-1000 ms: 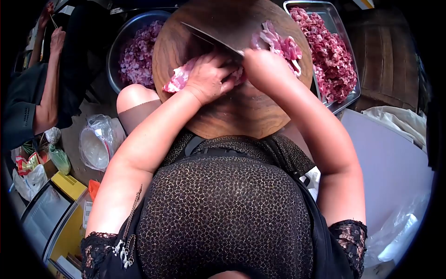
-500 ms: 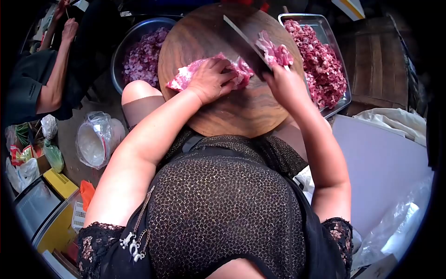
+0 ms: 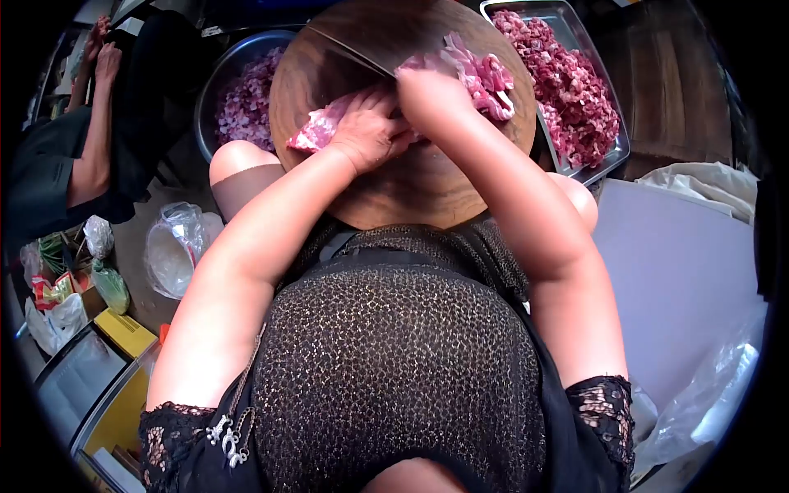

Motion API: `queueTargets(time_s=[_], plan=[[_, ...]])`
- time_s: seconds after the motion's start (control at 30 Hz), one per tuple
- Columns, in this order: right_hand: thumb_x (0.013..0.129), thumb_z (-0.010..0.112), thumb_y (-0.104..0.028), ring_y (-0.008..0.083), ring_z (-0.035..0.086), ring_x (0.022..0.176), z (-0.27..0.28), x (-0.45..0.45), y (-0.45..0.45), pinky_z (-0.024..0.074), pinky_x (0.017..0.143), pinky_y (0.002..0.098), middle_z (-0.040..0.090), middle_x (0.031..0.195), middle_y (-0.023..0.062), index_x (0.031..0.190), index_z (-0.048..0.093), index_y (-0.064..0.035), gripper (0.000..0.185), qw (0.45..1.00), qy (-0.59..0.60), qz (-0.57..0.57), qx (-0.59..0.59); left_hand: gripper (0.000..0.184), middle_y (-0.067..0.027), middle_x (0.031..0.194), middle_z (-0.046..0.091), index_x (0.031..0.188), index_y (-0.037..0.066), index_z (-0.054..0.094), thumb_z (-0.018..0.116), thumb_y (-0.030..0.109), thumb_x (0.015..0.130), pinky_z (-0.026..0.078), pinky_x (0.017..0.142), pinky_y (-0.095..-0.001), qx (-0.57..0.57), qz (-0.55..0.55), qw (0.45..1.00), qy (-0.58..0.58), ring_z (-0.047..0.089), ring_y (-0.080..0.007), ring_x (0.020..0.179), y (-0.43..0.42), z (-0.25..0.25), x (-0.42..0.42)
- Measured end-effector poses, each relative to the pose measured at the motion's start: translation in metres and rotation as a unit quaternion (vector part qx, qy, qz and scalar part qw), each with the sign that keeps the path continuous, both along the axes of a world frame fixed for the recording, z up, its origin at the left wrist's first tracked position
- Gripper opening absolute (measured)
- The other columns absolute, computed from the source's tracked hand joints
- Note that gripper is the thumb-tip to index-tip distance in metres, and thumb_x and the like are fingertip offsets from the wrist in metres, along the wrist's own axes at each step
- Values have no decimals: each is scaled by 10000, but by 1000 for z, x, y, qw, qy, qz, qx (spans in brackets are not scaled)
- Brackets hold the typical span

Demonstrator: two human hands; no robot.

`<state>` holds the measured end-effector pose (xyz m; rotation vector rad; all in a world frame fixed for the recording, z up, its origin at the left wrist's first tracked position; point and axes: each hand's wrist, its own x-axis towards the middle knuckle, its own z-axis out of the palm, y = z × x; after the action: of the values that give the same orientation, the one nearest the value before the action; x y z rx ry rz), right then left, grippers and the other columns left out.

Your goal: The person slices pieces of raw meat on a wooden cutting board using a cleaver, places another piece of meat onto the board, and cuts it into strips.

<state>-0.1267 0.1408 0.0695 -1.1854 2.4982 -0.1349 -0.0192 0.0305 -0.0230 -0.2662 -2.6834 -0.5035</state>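
On the round wooden chopping board (image 3: 386, 197) lies a slab of pink, fatty raw meat (image 3: 311, 134). Pressing down on this slab with bent fingers is my left hand (image 3: 370, 131), which covers much of it. My right hand (image 3: 433, 100) is closed round the handle of a cleaver (image 3: 352, 57), just beside my left fingers. The dark blade points up and to the left over the board; its contact with the meat is hard to make out. Loose cut strips of meat (image 3: 485, 76) lie to the right of my right hand.
A metal tray (image 3: 622, 148) of chopped red meat stands right of the board. At its left is a metal bowl (image 3: 205, 90) of paler chopped meat. A plastic-lined bucket (image 3: 171, 251) sits on the floor at left. Another person's arm (image 3: 99, 123) shows at upper left.
My right hand has swung the cleaver left and across, close to my left hand. The left hand stays on the meat. The whole view has shifted slightly.
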Motion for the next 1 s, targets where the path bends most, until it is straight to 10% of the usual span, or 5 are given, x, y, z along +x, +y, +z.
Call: queueTargets(time_s=[0.47,1.0], plan=[[924,565,-237,397,666,812,-7,24,118,525,713,509,682,836,202,983,609,-67,185,989,64,-133,-26,469,-123,1287,557,1219,115,634,714,291,791,406,1039,-453,41,20,997,-61,506,-338,1218,-18,16,23],[868,507,-89,376,686,762,28,21,80,551,647,478,684,787,181,830,624,-21,140,1000,-15,17,16,398,-102,1257,549,1103,182,688,742,306,729,413,1013,-470,77,15,995,-54,484,-346,1226,-26,13,13]])
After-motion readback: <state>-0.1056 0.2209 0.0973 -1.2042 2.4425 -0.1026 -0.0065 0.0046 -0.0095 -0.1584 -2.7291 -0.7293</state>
